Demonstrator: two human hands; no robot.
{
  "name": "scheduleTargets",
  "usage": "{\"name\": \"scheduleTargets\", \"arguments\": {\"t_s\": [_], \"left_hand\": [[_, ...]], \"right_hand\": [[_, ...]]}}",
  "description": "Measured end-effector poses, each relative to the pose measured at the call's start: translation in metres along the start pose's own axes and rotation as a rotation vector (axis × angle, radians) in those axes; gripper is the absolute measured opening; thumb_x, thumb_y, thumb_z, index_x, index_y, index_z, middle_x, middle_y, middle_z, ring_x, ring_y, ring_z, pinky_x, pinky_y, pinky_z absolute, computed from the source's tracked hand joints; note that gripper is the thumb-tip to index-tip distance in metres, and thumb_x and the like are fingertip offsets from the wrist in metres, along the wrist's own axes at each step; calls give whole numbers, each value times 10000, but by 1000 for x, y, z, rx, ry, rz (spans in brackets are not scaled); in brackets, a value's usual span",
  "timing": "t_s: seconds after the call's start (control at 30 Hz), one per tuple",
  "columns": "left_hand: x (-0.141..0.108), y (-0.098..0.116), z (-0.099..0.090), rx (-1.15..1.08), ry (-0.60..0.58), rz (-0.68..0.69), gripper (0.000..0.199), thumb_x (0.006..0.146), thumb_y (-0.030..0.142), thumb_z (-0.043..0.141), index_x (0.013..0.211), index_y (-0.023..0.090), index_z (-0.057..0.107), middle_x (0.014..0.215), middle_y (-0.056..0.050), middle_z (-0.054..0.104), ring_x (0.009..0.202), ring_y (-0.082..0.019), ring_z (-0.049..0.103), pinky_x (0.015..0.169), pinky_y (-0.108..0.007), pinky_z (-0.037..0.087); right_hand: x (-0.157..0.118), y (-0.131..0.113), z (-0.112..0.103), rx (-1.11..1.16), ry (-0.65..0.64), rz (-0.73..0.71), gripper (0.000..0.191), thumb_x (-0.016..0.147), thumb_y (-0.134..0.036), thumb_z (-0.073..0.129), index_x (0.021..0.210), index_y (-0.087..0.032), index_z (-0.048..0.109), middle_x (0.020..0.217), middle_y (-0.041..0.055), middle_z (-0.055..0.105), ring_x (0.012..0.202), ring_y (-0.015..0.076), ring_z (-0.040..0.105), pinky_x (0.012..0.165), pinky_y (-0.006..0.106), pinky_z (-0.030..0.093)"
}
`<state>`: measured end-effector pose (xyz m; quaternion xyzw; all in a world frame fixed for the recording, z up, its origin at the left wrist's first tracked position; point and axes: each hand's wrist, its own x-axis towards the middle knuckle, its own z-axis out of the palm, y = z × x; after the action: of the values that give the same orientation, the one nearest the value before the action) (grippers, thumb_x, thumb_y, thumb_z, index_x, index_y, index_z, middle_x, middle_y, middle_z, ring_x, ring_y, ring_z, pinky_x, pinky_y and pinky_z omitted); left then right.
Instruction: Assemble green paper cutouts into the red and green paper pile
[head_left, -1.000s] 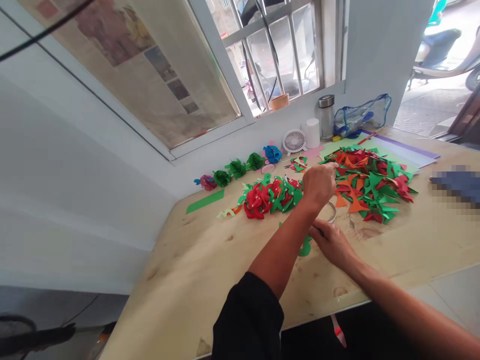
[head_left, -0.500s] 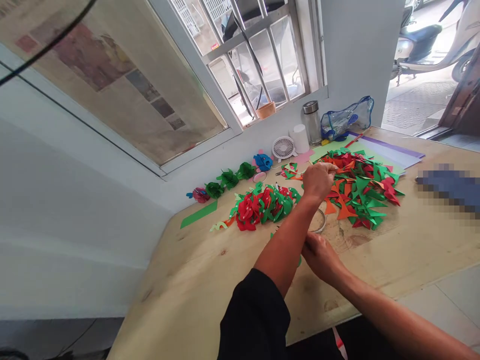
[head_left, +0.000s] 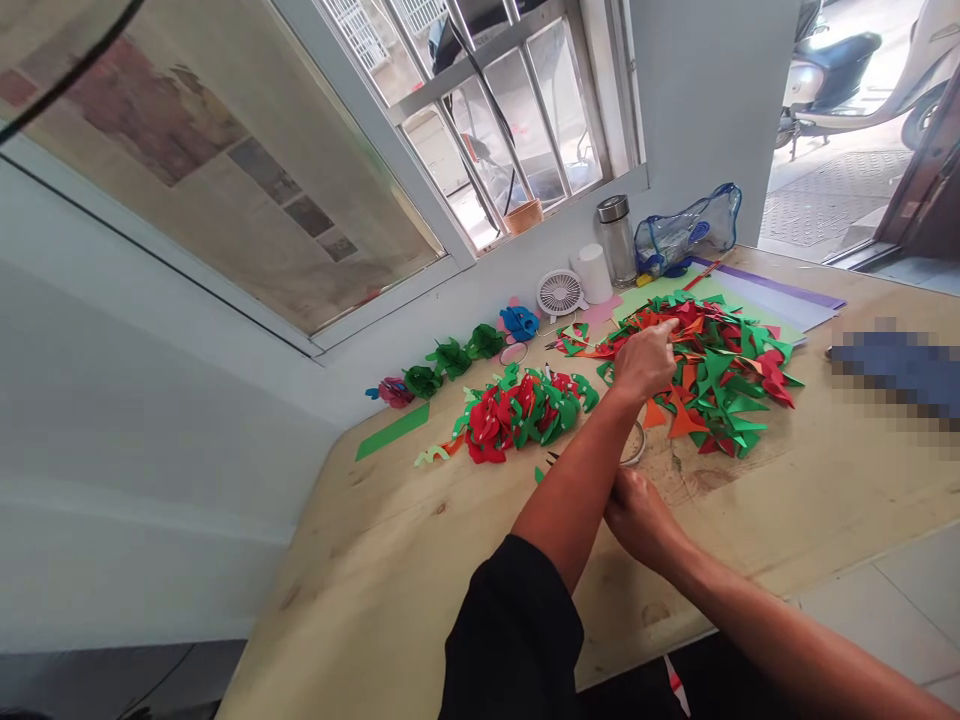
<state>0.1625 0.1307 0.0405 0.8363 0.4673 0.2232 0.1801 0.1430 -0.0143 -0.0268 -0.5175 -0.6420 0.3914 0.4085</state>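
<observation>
My left hand (head_left: 646, 360) reaches across to the right, its index finger stretched out over a heap of red, orange and green paper scraps (head_left: 720, 390). Nothing shows between its fingers. Under my left forearm, my right hand (head_left: 643, 515) is closed around scissors (head_left: 553, 458), whose dark tips stick out on the far side of that forearm; the handles are hidden. A small green paper piece (head_left: 539, 475) is beside the tips. Left of my arm sits a pile of red and green cut paper shapes (head_left: 517, 415).
A roll of tape (head_left: 637, 445) lies beside my left wrist. Along the wall stand green paper flowers (head_left: 451, 357), a small white fan (head_left: 560, 293), a glass bottle (head_left: 618, 242) and a clear pouch (head_left: 690, 235). Coloured sheets (head_left: 787, 295) lie behind the scraps.
My left hand's fingers have gone from pinched together to stretched out over the scraps. A green bit near my right hand no longer shows. The view has shifted slightly.
</observation>
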Motion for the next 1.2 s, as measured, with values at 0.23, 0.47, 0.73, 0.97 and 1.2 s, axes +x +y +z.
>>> {"name": "scheduleTargets", "arguments": {"t_s": [0.23,0.47,0.73,0.97,1.2], "left_hand": [[4,-7,6,-270,32,-51,230,844,278,532,799,184,738,657,-30,700,701,-158,640,730,-265,473],[4,-7,6,-356,2,-127,242,836,263,511,869,170,732,702,-47,704,711,-166,642,758,-279,461],[-14,-3,-15,-1107,-188,-273,282,843,295,477,1008,161,662,995,-90,705,946,-184,640,815,-306,458],[-53,-3,-50,-1208,-77,-252,250,794,360,571,840,145,690,897,-96,726,870,-182,665,738,-263,461],[-119,-25,-78,-1116,137,-269,203,732,283,623,890,174,688,719,-48,697,680,-137,642,613,-240,453]], "right_hand": [[0,0,-1,-3,-6,18,155,657,-128,387,633,-146,539,659,81,674,640,191,581,527,236,351],[0,0,0,-7,3,39,121,673,-148,397,615,-163,503,628,65,650,632,185,565,526,237,338],[0,-5,-5,12,-14,7,178,751,-174,396,638,-162,533,632,32,634,613,149,541,536,219,345],[2,-6,-8,-33,11,0,300,851,-332,400,669,-174,578,599,12,591,574,133,509,536,225,339],[6,0,-16,-56,74,40,359,875,-414,395,877,-172,660,688,36,649,622,153,553,556,237,375]]}}
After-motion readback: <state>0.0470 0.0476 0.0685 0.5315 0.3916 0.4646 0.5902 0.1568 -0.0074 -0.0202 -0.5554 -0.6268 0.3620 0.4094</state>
